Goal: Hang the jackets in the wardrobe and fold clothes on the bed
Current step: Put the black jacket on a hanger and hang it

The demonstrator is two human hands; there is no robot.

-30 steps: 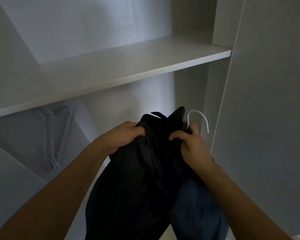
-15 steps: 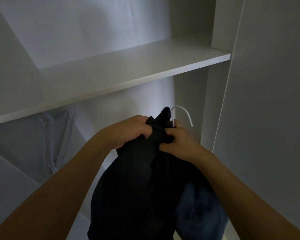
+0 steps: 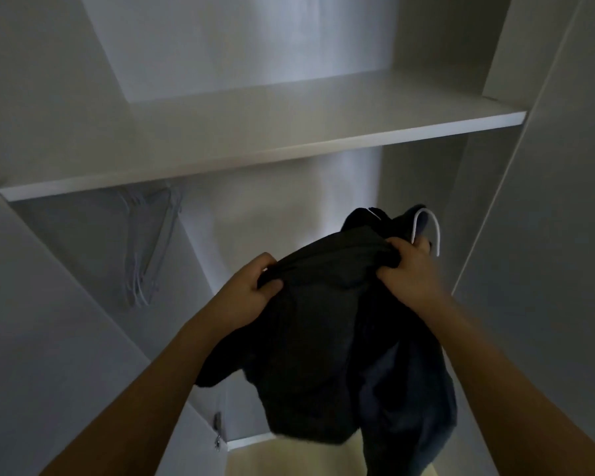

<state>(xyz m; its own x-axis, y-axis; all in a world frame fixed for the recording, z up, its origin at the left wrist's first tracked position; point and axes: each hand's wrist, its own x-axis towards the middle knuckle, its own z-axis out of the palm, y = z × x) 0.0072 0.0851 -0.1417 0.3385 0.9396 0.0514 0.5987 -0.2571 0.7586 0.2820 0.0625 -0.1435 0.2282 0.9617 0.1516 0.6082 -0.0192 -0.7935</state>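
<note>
Both hands have moved apart since a moment ago, spreading the dark, floppy cloth jacket [image 3: 327, 324] wide; the left hand [image 3: 255, 297] at 9 o'clock grips one shoulder, and the right hand [image 3: 409, 273] at 3 o'clock grips the other shoulder and the thin white hanger hook [image 3: 426, 228]. The jacket hangs in front of the wardrobe, below the white wooden shelf [image 3: 255, 132], not on the rail yet. I think a shoulder could slip off the hanger when it goes up, and farther back at 10 o'clock the bunch of pale empty hangers [image 3: 148, 249] could snag it.

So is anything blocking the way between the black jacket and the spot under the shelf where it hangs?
Nothing visible does. Both hands, left hand and right hand, grip the dark jacket on its white hanger below the shelf. The space ahead is open; the empty hangers hang off to the left. The rail itself is hidden.
</note>
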